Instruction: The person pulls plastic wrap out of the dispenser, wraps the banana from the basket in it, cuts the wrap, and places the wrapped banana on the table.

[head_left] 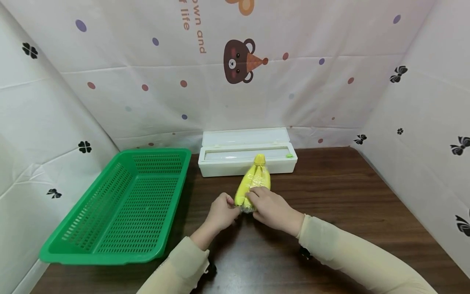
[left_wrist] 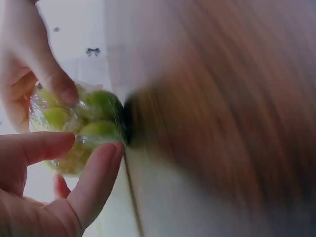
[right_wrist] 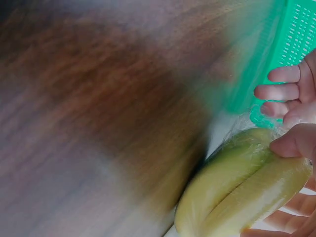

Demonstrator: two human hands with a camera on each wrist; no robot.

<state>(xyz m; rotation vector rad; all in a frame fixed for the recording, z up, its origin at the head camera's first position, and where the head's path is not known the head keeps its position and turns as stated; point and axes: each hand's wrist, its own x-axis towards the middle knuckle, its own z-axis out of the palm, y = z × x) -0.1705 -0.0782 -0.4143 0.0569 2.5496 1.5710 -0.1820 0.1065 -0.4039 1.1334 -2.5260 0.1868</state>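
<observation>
A bunch of yellow bananas (head_left: 251,183), wrapped in clear plastic wrap, lies on the table with its stem end pointing away from me. My right hand (head_left: 273,208) grips the bunch near its close end, thumb on one side and fingers around the other in the right wrist view. At the tips of the bananas, my left hand (head_left: 222,213) pinches the loose plastic wrap (left_wrist: 81,139) between thumb and finger. In the left wrist view the banana tips (left_wrist: 101,104) look greenish under the crinkled film.
Behind the bananas stands a long white plastic wrap dispenser (head_left: 247,167), lid raised, with a green slider (head_left: 289,155). A green slotted basket (head_left: 172,200) sits to the left on the dark wooden table (head_left: 330,188). Patterned white cloth walls (head_left: 147,102) enclose the back and sides.
</observation>
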